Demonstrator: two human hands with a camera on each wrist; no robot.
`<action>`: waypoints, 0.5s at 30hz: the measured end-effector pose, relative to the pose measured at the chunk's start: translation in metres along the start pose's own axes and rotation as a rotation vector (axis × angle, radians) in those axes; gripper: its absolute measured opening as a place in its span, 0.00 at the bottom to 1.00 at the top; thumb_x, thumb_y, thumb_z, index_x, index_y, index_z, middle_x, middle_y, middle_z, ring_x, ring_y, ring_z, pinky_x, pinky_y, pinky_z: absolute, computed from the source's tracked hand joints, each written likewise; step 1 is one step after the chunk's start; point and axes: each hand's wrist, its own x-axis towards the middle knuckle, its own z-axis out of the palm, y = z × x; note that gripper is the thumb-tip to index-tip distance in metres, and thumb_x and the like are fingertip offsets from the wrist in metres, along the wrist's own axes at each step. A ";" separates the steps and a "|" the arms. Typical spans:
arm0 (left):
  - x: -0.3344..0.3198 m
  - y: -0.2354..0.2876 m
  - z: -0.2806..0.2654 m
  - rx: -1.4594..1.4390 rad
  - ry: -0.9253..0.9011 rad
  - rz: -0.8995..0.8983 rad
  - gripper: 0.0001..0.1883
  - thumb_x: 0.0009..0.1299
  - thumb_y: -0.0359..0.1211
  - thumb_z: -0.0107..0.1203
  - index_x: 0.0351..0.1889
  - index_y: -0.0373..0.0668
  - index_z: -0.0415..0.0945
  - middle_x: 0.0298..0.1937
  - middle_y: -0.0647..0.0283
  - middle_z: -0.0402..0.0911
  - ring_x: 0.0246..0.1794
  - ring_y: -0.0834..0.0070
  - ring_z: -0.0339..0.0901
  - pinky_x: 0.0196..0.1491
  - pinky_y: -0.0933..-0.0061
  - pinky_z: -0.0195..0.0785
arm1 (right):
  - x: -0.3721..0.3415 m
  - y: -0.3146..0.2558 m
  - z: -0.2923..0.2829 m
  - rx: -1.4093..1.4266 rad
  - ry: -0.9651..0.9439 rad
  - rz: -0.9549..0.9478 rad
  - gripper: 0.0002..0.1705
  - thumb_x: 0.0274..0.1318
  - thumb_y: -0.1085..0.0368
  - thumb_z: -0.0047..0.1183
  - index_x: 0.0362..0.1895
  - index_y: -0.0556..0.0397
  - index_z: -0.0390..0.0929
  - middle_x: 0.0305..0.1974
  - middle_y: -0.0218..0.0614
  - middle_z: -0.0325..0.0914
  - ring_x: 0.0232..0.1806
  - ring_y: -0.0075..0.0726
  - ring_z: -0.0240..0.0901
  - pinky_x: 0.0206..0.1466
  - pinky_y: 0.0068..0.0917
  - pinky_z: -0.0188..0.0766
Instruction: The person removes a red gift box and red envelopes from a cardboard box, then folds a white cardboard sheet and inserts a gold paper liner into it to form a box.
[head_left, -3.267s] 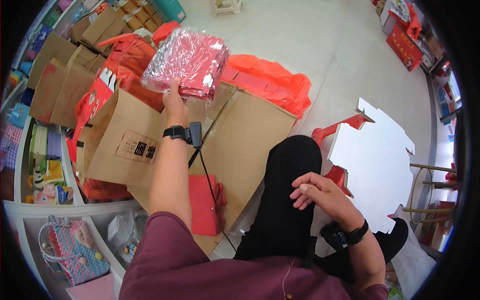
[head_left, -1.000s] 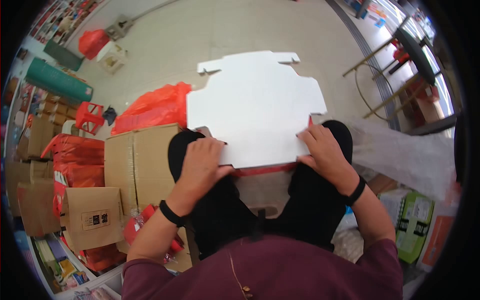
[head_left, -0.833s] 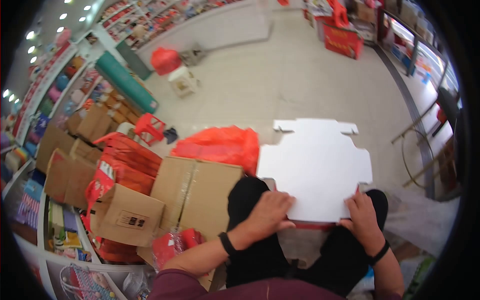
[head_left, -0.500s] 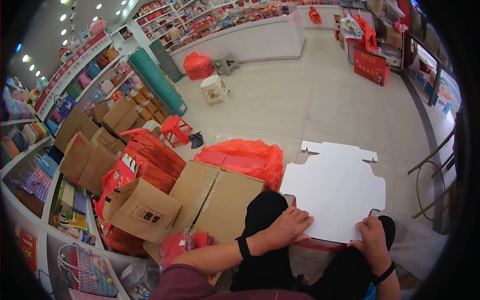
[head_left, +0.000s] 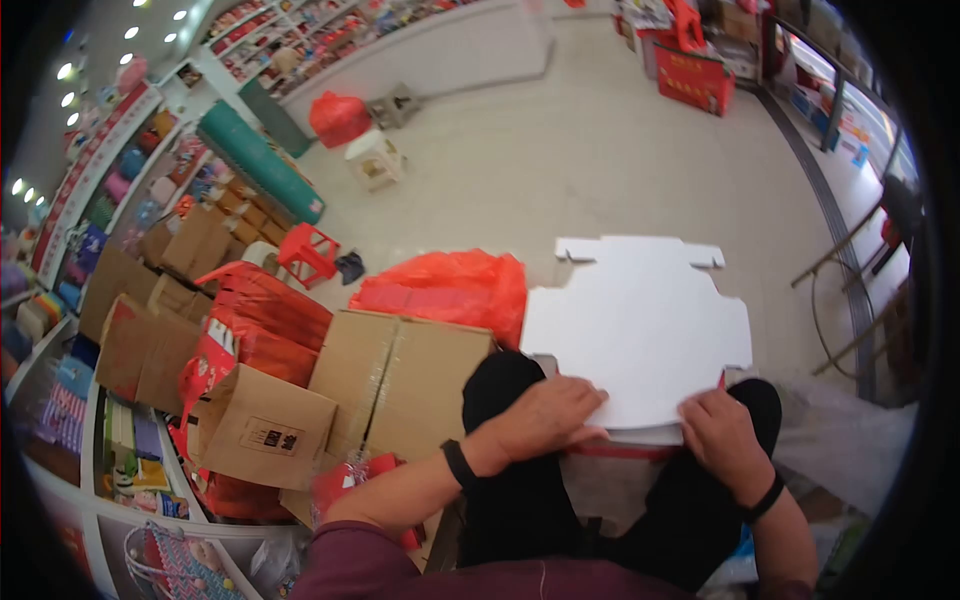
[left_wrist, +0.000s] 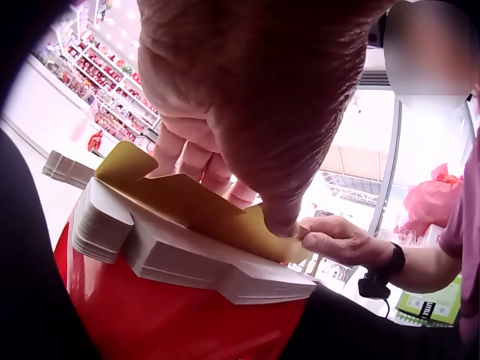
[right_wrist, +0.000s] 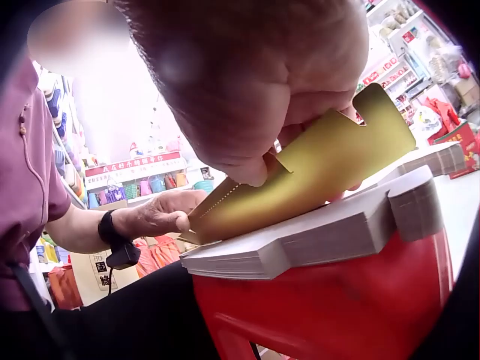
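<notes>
A flat die-cut cardboard box blank (head_left: 640,330) with notched edges and a white top lies over a stack of blanks (right_wrist: 315,251) on a red plastic stool (right_wrist: 330,307). Its near edge is bent up off the stack, and its gold underside shows in both wrist views. My left hand (head_left: 550,418) pinches the near left corner, thumb beneath and fingers on the white face. At the near right corner my right hand (head_left: 728,445) pinches likewise, its thumb against the gold side. The stool stands between my knees.
To the left are a large brown carton (head_left: 430,385), an open brown box (head_left: 270,425) and a red plastic bag (head_left: 450,290). A plastic-wrapped red pack (head_left: 345,485) lies by my left forearm. Clear plastic sheeting (head_left: 840,440) is at the right.
Earlier my left hand held up the plastic-wrapped red pack while my right hand was free. Both hands then came to the top blank's near edge, which now curves up from the stack.
</notes>
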 end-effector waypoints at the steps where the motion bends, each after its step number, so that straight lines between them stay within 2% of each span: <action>1: 0.004 -0.001 -0.005 -0.022 -0.082 -0.006 0.17 0.71 0.42 0.67 0.49 0.40 0.79 0.47 0.55 0.83 0.49 0.55 0.83 0.53 0.59 0.78 | 0.002 0.005 0.001 -0.008 0.005 -0.015 0.12 0.55 0.70 0.65 0.43 0.55 0.80 0.37 0.42 0.77 0.43 0.51 0.79 0.42 0.45 0.76; 2: 0.006 -0.001 -0.006 0.014 -0.109 -0.034 0.13 0.71 0.39 0.67 0.46 0.43 0.81 0.44 0.58 0.83 0.46 0.56 0.83 0.49 0.58 0.78 | 0.005 0.006 0.001 0.009 0.027 -0.013 0.10 0.56 0.71 0.64 0.43 0.54 0.80 0.37 0.42 0.77 0.41 0.52 0.78 0.42 0.44 0.76; 3: 0.007 -0.005 0.000 -0.005 -0.047 -0.052 0.08 0.71 0.35 0.66 0.43 0.44 0.82 0.41 0.59 0.83 0.44 0.57 0.83 0.47 0.58 0.79 | 0.008 0.008 0.000 0.016 0.010 0.027 0.08 0.58 0.70 0.63 0.42 0.53 0.80 0.37 0.40 0.78 0.41 0.52 0.78 0.42 0.44 0.76; 5: 0.017 -0.013 0.004 -0.021 0.011 -0.106 0.05 0.70 0.31 0.66 0.42 0.44 0.82 0.38 0.59 0.83 0.41 0.57 0.83 0.43 0.59 0.79 | 0.015 0.019 0.001 0.118 -0.027 0.110 0.06 0.62 0.66 0.63 0.41 0.51 0.80 0.36 0.39 0.78 0.42 0.52 0.78 0.44 0.46 0.76; 6: 0.025 -0.019 0.001 -0.060 -0.026 -0.120 0.05 0.72 0.33 0.65 0.42 0.44 0.82 0.38 0.58 0.83 0.41 0.57 0.83 0.44 0.58 0.78 | 0.019 0.029 0.006 0.151 -0.055 0.135 0.07 0.63 0.64 0.63 0.41 0.51 0.81 0.36 0.40 0.79 0.42 0.51 0.78 0.45 0.45 0.76; 9: 0.043 -0.033 -0.008 -0.195 -0.245 -0.331 0.11 0.76 0.38 0.63 0.45 0.39 0.81 0.39 0.56 0.81 0.42 0.56 0.80 0.48 0.60 0.75 | 0.036 0.043 0.005 0.237 -0.147 0.214 0.11 0.67 0.59 0.62 0.39 0.53 0.81 0.36 0.42 0.79 0.43 0.50 0.78 0.48 0.43 0.75; 15: 0.056 -0.049 -0.005 -0.261 -0.309 -0.395 0.13 0.77 0.38 0.63 0.49 0.37 0.82 0.40 0.57 0.78 0.42 0.61 0.79 0.49 0.62 0.74 | 0.047 0.054 0.011 0.214 -0.224 0.277 0.12 0.68 0.56 0.61 0.40 0.52 0.83 0.35 0.43 0.75 0.40 0.50 0.76 0.45 0.44 0.73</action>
